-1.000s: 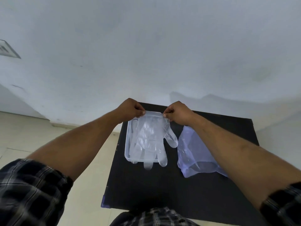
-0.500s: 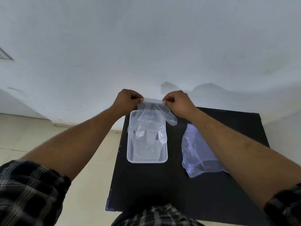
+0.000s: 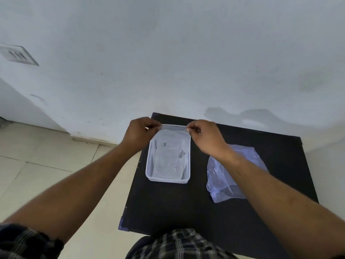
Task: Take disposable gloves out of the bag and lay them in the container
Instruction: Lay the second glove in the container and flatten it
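Note:
A clear disposable glove (image 3: pixel 172 143) is stretched by its cuff between my two hands and hangs down into the clear rectangular container (image 3: pixel 168 179) on the black table. My left hand (image 3: pixel 139 134) pinches the cuff's left corner at the container's far left end. My right hand (image 3: pixel 204 136) pinches the right corner at its far right end. The glove's fingers lie inside the container. The bluish plastic bag (image 3: pixel 224 174) lies flat to the right of the container, partly hidden under my right forearm.
The black table (image 3: pixel 168 206) stands against a white wall (image 3: pixel 168 62). Beige floor tiles (image 3: pixel 46 161) lie to the left. My checked shirt shows at the bottom edge.
The glove has gone down from hanging above and over the container's near rim to lying inside it. Both hands moved toward the container's far end, still holding the cuff.

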